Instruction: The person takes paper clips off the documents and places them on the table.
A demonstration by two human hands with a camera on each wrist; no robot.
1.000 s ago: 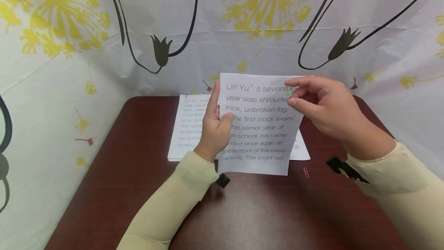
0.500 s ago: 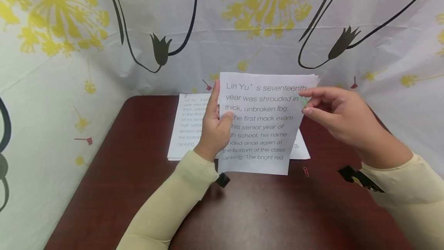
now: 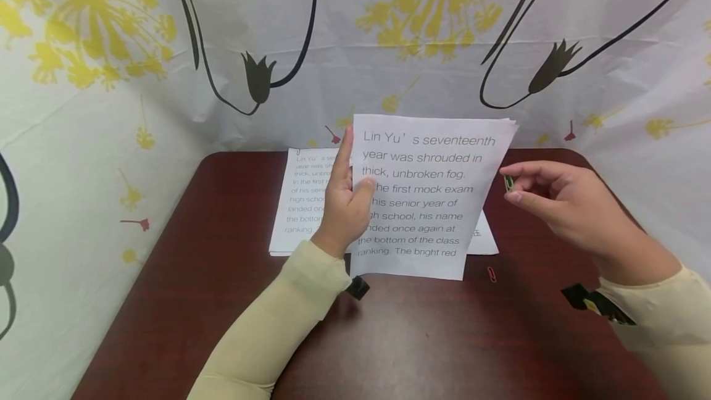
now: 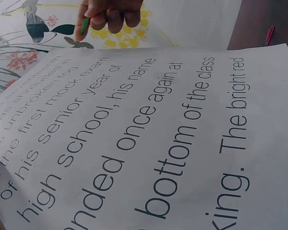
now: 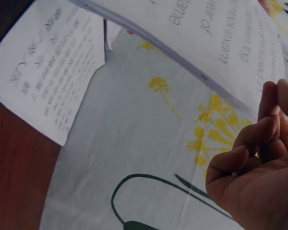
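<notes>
We are holding the printed sheets upright above the counter with our left hand, thumb on the front and fingers curled behind the left edge. Our right hand is pinching a small green paper clip between thumb and forefinger, and it is drawing away: a second ago it was at the upper right corner of the sheets, and now it is sitting clear of their right edge. By our judgement the clip is off the pages, so the corner is loose. A red paper clip and more printed pages are lying on the counter.
</notes>
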